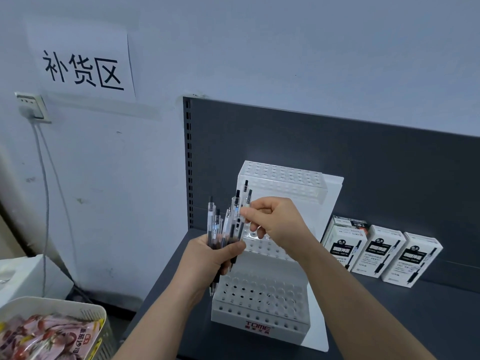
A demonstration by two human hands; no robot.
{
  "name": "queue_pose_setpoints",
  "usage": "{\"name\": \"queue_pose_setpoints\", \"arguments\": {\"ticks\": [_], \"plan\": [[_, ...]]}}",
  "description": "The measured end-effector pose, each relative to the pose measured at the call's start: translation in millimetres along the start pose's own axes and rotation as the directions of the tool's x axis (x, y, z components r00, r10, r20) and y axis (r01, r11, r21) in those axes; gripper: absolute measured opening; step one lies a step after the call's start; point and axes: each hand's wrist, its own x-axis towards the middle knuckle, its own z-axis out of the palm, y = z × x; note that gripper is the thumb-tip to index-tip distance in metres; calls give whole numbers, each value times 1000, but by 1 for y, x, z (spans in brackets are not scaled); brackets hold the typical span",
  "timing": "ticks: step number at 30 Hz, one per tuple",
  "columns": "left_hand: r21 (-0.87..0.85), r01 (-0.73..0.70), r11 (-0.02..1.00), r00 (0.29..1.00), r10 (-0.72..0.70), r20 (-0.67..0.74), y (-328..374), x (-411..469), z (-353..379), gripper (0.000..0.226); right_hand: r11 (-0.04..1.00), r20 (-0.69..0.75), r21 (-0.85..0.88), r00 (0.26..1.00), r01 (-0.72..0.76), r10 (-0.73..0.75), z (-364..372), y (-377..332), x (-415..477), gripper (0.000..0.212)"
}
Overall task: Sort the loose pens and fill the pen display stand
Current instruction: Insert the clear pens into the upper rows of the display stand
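Note:
A clear tiered pen display stand (262, 300) with rows of holes sits on the dark shelf; no pen shows in its holes. My left hand (207, 258) grips a bunch of several clear pens with black tips (223, 224), held upright in front of the stand's left side. My right hand (275, 224) reaches in from the right and pinches the upper part of one pen (242, 203) in that bunch between thumb and forefinger. The pens' lower ends are hidden behind my left hand.
Three white pen boxes (379, 253) stand in a row right of the stand on the dark grey shelf (415, 320). A white basket of snack packets (52, 331) sits at lower left. A wall socket with a cable (31, 107) is on the left wall.

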Motion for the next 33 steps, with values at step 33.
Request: {"name": "queue_pose_setpoints", "arguments": {"ticks": [33], "plan": [[9, -67, 998, 984, 67, -165, -9, 11, -25, 15, 862, -161, -505, 976, 44, -144, 2, 0, 32, 26]]}}
